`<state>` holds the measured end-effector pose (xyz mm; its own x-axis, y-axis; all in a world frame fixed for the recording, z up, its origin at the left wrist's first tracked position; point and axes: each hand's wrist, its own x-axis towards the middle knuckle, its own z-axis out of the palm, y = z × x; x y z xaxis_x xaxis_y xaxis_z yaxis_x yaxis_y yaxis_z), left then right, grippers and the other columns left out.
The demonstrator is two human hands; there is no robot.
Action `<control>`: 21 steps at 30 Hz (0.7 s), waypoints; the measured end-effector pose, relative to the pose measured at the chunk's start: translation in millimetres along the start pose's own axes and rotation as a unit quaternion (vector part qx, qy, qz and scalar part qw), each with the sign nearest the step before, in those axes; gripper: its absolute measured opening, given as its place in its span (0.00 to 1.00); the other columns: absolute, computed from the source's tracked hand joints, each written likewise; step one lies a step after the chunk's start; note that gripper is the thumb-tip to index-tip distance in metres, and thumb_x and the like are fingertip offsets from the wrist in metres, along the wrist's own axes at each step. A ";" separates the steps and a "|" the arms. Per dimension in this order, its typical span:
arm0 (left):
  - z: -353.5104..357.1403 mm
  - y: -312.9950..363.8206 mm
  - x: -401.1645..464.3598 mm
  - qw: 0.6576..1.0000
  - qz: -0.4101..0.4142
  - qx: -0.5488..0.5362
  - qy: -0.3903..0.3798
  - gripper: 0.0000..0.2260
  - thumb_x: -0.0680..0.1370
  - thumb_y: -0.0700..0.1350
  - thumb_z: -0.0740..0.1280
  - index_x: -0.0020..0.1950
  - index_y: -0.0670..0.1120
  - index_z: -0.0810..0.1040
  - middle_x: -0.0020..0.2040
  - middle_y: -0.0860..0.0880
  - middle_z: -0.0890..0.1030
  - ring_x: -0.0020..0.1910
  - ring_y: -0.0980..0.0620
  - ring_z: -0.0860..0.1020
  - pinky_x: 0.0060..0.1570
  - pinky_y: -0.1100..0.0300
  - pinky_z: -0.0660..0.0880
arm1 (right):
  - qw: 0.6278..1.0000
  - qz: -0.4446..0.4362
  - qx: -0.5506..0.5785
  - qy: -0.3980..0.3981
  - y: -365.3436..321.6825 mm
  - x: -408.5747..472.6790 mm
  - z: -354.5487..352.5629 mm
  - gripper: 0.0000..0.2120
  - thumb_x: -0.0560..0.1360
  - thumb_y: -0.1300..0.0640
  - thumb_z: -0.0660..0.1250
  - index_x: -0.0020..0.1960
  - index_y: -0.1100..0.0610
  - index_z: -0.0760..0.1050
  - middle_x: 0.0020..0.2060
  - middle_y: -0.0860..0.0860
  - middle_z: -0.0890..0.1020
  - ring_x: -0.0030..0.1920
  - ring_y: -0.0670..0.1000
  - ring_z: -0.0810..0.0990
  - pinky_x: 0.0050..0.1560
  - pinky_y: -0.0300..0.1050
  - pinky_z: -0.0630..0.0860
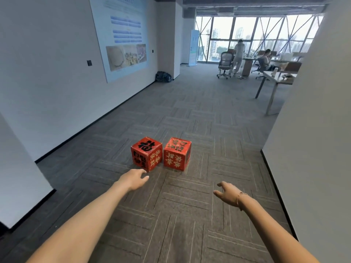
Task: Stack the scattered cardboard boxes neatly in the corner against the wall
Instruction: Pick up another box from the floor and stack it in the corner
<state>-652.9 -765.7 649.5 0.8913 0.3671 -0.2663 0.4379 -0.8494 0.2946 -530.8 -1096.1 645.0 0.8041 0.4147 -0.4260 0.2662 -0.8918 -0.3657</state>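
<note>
Two red cube-shaped cardboard boxes with black and gold characters stand side by side on the grey carpet. The left box (147, 153) is turned with a corner toward me; the right box (177, 153) sits a small gap away from it. My left hand (135, 178) reaches forward just short of the left box's near corner, fingers relaxed, holding nothing. Further back and right of both boxes, my right hand (228, 192) is stretched out with fingers loosely spread and empty; a bracelet is on its wrist.
A white wall with a large poster (125, 37) runs along the left, with a corner pillar (20, 168) nearer me. Another white wall (313, 139) stands at the right. A dark bag (163, 76) lies by the far wall. Desks, chairs and two persons are far back right.
</note>
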 end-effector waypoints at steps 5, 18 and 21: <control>-22.8 14.8 89.8 1.000 0.015 0.004 0.001 0.20 0.80 0.56 0.57 0.69 0.48 0.71 0.65 0.46 0.75 0.61 0.48 0.75 0.57 0.53 0.75 | 1.000 0.002 0.010 0.007 -9.4 80.6 -35.4 0.27 0.78 0.46 0.59 0.72 0.58 0.61 0.70 0.57 0.67 0.68 0.54 0.69 0.67 0.46 0.66; -43.2 32.7 335.2 0.996 -0.041 -0.027 -0.078 0.22 0.80 0.55 0.59 0.71 0.47 0.68 0.68 0.45 0.72 0.65 0.48 0.73 0.61 0.57 0.70 | 1.000 -0.010 0.011 -0.014 -13.6 345.6 -120.4 0.24 0.79 0.48 0.59 0.71 0.60 0.63 0.69 0.57 0.69 0.69 0.53 0.69 0.67 0.44 0.66; -57.5 34.0 388.3 0.995 -0.060 -0.069 -0.041 0.20 0.80 0.55 0.59 0.68 0.47 0.72 0.65 0.46 0.76 0.61 0.49 0.75 0.57 0.58 0.71 | 1.000 -0.023 0.005 -0.018 -22.0 401.4 -141.7 0.24 0.79 0.49 0.58 0.70 0.60 0.64 0.68 0.56 0.70 0.69 0.53 0.69 0.67 0.44 0.66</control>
<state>-285.2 -630.3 608.9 0.8210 0.4262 -0.3800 0.5583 -0.7385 0.3780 -138.5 -935.7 599.3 0.7714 0.4612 -0.4385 0.2963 -0.8701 -0.3939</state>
